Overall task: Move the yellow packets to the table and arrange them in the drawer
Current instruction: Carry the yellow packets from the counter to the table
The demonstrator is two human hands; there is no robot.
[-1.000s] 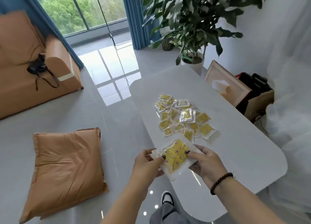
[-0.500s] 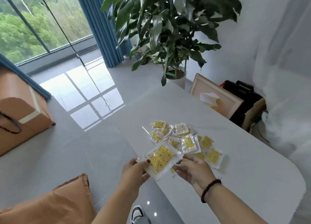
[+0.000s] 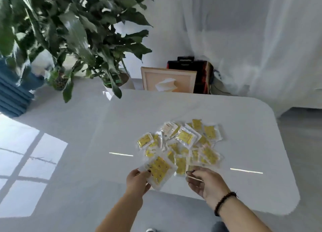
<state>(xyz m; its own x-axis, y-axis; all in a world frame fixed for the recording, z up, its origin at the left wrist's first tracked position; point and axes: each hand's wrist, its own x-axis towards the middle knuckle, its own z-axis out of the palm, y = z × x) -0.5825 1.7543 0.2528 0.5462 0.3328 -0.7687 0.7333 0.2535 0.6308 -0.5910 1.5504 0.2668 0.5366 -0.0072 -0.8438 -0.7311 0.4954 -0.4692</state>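
Seen from the head camera, a person stands at the near edge of a glossy white table [image 3: 244,127] with rounded corners, both bare forearms reaching in from the bottom of the frame. The left hand [image 3: 137,179] holds one large clear packet [image 3: 159,170] printed with yellow figures, thumb on top and fingers [image 3: 148,172] curled beneath its near-left corner, so the packet tilts up just above the table's near edge. The right hand [image 3: 203,183], a dark beaded bracelet [image 3: 224,203] around its wrist, is palm-down beside it with fingers curled in; it seems to pinch a thin pale edge at the fringe of the heap, though blur leaves the hold uncertain. Just beyond both hands, one loose heap of yellow packets [image 3: 184,143] lies on the table, overlapping and lying at every angle; blur prevents an exact count, but about fifteen to twenty can be made out, most yellow side up and at least one showing a white face. Two short bright light reflections streak the tabletop to either side of the heap. Beyond the table's far edge one large potted plant [image 3: 75,31] leans over the left corner, one framed picture [image 3: 168,81] stands against dark red-and-black bags [image 3: 202,75], and white sheer curtains [image 3: 252,40] hang at the right. A blue curtain [image 3: 12,95] shows at far left, above a window reflection on the floor [image 3: 26,162]. No drawer is visible in this view.
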